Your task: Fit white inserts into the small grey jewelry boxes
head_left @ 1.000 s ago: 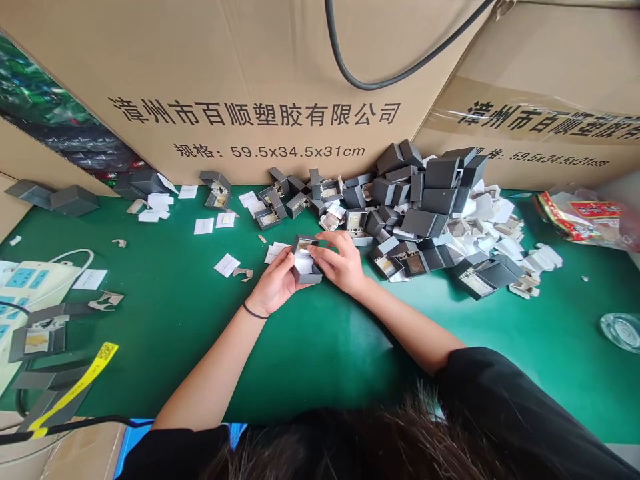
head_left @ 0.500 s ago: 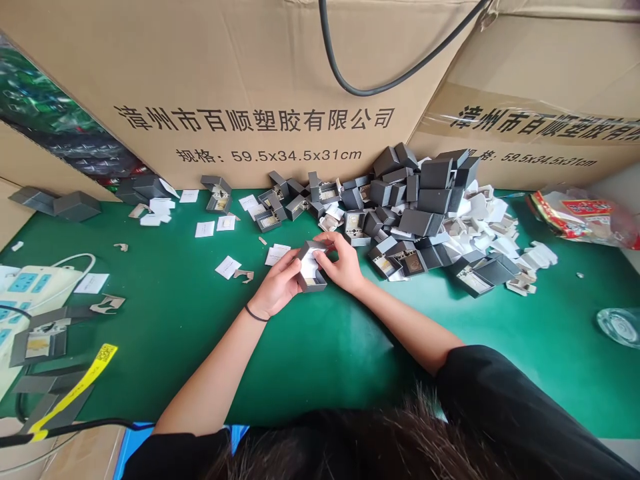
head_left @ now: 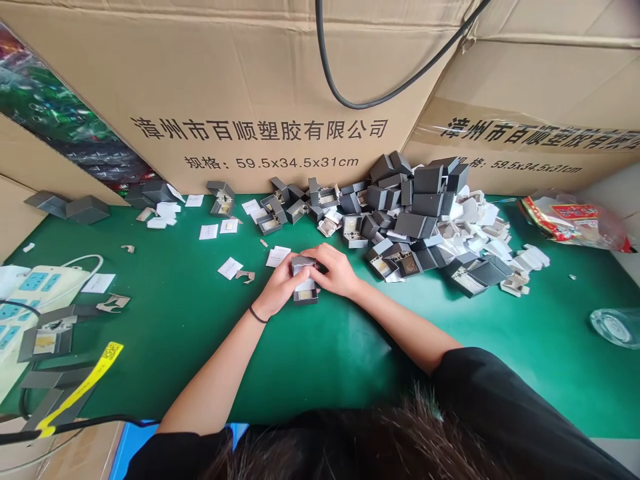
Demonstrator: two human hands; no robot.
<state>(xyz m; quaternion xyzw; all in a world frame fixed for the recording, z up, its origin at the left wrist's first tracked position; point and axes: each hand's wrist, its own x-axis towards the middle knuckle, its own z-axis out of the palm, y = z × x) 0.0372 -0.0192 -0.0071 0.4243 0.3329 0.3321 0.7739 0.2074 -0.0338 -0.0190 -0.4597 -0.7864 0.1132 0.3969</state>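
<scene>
Both my hands meet on one small grey hinged box (head_left: 305, 289) over the green table (head_left: 320, 347). My left hand (head_left: 280, 287) grips its left side, fingers curled round it. From the right, my right hand (head_left: 336, 270) closes over the lid, which is folded down almost onto the base. A pale insert shows in the gap at the box's front. A black band circles my left wrist. Just behind and right of my hands lies a heap of grey boxes (head_left: 415, 207) mixed with white inserts (head_left: 480, 220).
Large cardboard cartons (head_left: 260, 87) wall off the back, with a black cable (head_left: 350, 80) hanging over them. Loose white cards (head_left: 230, 268) dot the table. A power strip (head_left: 30, 290) and flat grey pieces (head_left: 47, 337) lie left; a snack bag (head_left: 570, 220) and glass dish (head_left: 617, 327) right.
The box's lid stood open a second ago with the white insert showing; it has been folded down. My hands and the box have shifted slightly toward me.
</scene>
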